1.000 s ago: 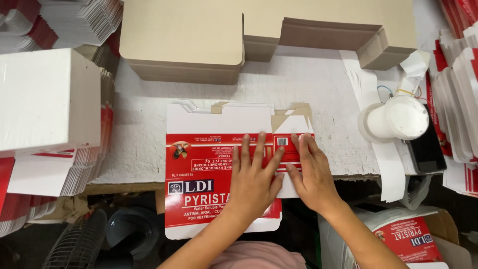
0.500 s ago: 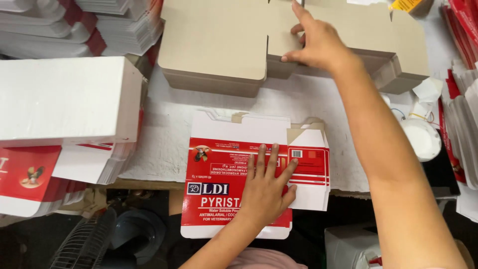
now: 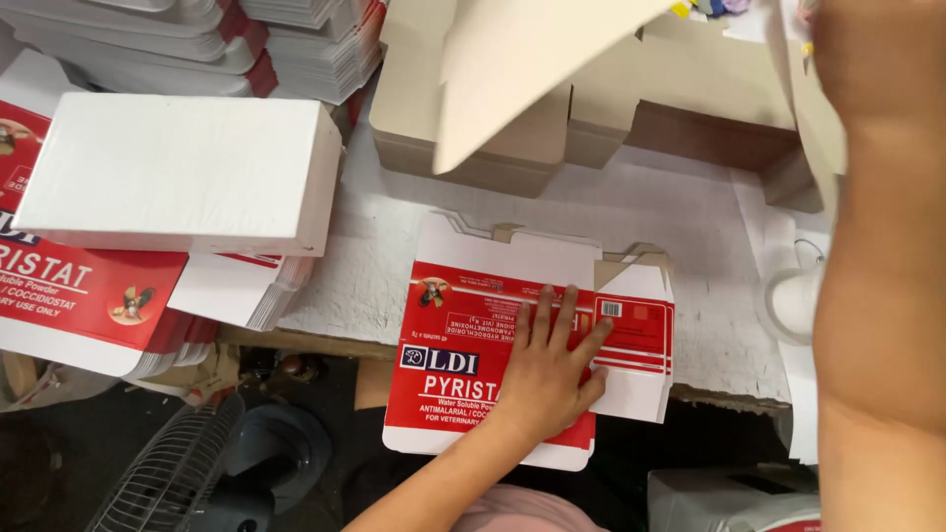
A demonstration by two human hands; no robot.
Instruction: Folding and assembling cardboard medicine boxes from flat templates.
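A flat red and white printed carton [image 3: 463, 384] lies at the near edge of the white work surface [image 3: 680, 227], partly overhanging it. My left hand [image 3: 547, 369] presses flat on it, fingers spread. My right arm rises along the right edge, close to the camera; only the forearm and wrist [image 3: 872, 69] show, the fingers are hidden. A plain beige cardboard blank [image 3: 522, 69] hangs tilted in the air above the stack of beige blanks [image 3: 680, 123] at the back, lifted by my right hand.
A pile of white flat cartons [image 3: 177, 167] sits at the left over red and white printed ones [image 3: 69, 286]. More stacks [image 3: 197, 30] stand at the back left. A wire fan [image 3: 168, 478] is below the table. A white round object [image 3: 793, 300] lies by my right arm.
My right hand left the printed carton, reached to the beige stack at the back, and now lifts a blank toward me. My left hand stays pressed on the carton.
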